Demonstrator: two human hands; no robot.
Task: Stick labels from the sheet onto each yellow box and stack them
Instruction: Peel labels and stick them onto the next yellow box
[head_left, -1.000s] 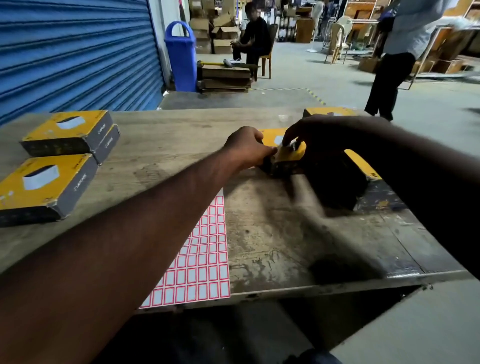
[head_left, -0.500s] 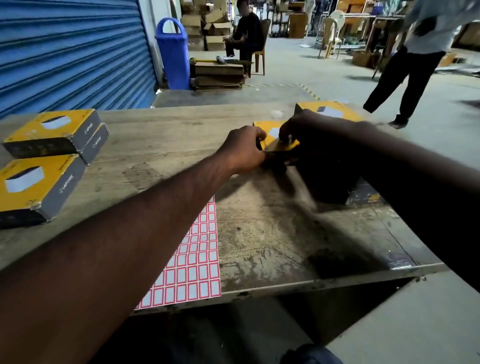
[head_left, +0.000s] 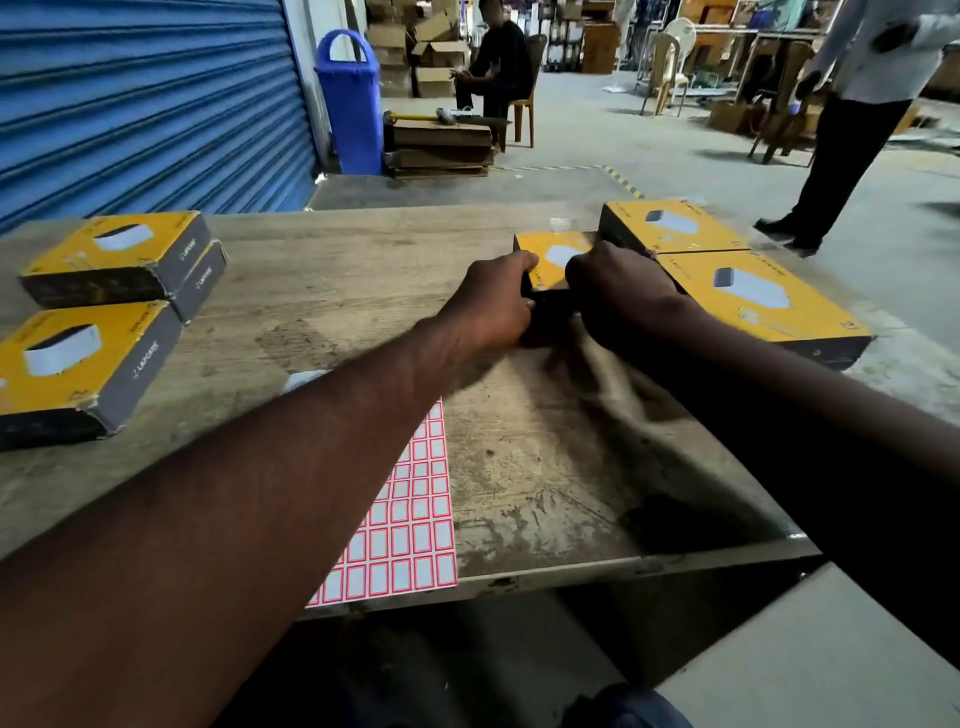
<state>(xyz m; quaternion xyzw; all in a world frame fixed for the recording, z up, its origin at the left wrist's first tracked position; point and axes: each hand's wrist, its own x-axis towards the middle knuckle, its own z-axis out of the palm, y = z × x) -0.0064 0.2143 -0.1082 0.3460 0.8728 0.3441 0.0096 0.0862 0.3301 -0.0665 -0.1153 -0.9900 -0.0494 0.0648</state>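
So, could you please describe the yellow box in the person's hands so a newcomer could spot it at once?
Start at the wooden table and look toward its far right side. The yellow box is just left of two other boxes there. It alone is gripped by the left hand and right hand.

Warehouse floor, blue roller shutter (head_left: 145, 98), stacked cardboard cartons (head_left: 415, 47), concrete floor (head_left: 623, 145), worn wooden worktable (head_left: 363, 270)
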